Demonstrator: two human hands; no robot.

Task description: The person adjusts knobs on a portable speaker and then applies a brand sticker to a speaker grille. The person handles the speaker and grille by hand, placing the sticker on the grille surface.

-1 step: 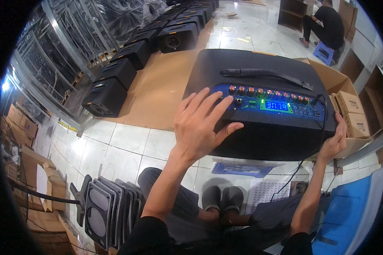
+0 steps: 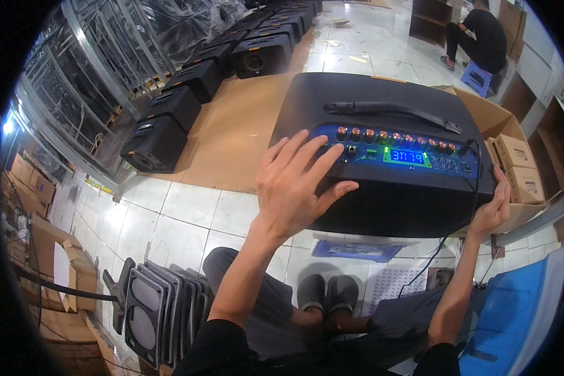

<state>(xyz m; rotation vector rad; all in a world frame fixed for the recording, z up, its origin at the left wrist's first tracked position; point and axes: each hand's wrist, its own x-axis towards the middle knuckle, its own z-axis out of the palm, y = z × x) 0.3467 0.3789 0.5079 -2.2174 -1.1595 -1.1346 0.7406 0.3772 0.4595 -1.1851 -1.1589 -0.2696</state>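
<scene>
Left hand: we spread our fingers apart at the left end of the blue-lit, long control panel; whether the tips touch it, we cannot tell.
Right hand: we rest it against the right end of the large, black, box-shaped speaker; how firmly its fingers press, we cannot tell.
Lit display: blue and glowing, so we judge powering-up done; the copper-coloured round knobs and black strap handle are fitted.
Speaker: directly in front of us, panel upward.
Thin black cord: hangs over its right front, apparently connected, so we judge work here unfinished; what else is left, we cannot tell.
Brown cardboard sheet: lies beyond, beside rows of similar black speakers.
</scene>
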